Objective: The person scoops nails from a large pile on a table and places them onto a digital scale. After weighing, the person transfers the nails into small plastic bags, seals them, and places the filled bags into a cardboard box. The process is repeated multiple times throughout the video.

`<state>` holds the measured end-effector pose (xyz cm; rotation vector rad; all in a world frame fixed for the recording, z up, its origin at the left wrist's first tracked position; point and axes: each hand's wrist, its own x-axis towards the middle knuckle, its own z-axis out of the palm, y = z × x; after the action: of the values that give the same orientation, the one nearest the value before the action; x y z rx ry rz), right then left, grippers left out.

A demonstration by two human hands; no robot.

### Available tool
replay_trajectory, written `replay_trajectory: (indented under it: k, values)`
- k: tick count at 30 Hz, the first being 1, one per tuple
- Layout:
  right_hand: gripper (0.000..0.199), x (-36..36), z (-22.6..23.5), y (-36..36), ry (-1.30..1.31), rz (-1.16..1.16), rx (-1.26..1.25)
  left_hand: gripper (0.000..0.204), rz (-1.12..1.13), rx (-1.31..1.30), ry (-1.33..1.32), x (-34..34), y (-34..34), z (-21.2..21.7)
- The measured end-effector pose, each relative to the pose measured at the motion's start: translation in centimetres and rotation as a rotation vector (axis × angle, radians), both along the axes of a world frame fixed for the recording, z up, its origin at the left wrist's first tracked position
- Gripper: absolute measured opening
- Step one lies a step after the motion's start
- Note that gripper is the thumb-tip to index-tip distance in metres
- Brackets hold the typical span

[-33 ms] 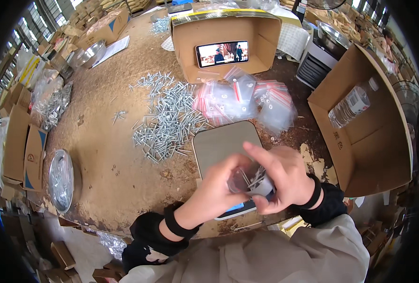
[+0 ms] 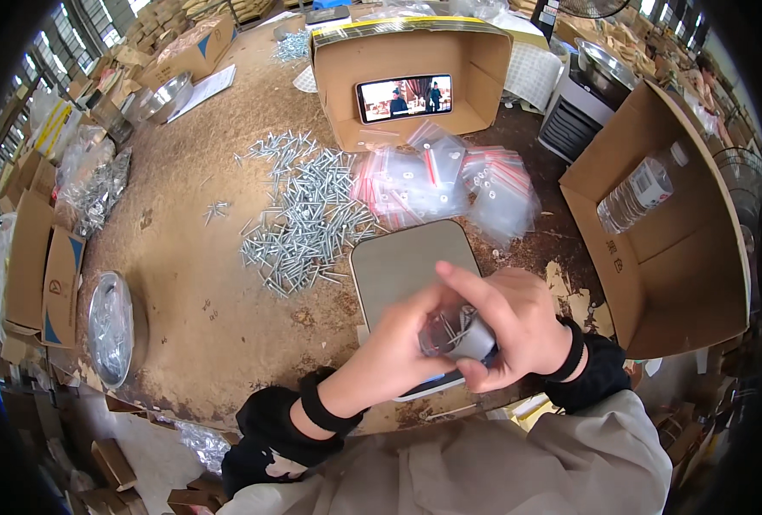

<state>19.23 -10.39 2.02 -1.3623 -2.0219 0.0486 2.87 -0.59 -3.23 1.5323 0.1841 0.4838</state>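
My left hand is closed around what looks like a clear plastic bag, mostly hidden by the fingers. Against it, my right hand grips a small grey cup, its index finger stretched out. Several screws show at the cup's mouth, beside the bag; whether they lie in the cup or in the bag I cannot tell. Both hands are above the near part of a flat scale. Beyond to the left spreads a heap of silver screws; red-edged zip bags lie past the scale.
A phone leans inside an open carton at the back. To the right, another carton holds a plastic bottle. A metal bowl stands at the table's left edge. A small air cooler is at the back right.
My two hands have shifted very slightly, and the cup has tilted a little with the screws in a changed position. Everything else on the table stays where it was.
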Motion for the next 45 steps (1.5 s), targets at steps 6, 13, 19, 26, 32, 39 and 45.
replay_trajectory:
  k: [6,13,19,26,32,39,45]
  values:
    - [0.084,-0.4,-0.2,0.4,0.097,0.021,-0.108,0.061,-0.259,0.032,0.173,-0.6,1.1,0.2]
    - [0.077,-0.3,-1.1,0.1,0.495,0.092,-0.289,0.054,-0.309,-0.207,0.146,-0.7,1.2,-0.1]
    - [0.071,0.4,-1.4,-0.1,1.010,0.048,-0.369,0.026,-0.304,-0.163,0.066,-0.8,1.7,-0.5]
    - [0.065,1.2,-2.2,1.5,0.145,-0.188,-0.154,0.024,-0.105,-0.332,-0.055,-1.4,1.4,0.0]
    - [0.066,1.0,-2.2,1.4,0.037,-0.151,-0.141,0.021,-0.054,-0.372,-0.225,-1.4,1.7,-0.4]
    - [0.058,0.4,-1.5,1.1,0.151,-0.091,-0.039,0.040,-0.080,-0.358,-0.288,-2.4,1.2,0.7]
    - [0.031,-0.9,-1.1,0.3,-0.027,0.098,0.179,0.080,-0.133,-0.398,-0.261,-2.1,-0.1,1.5]
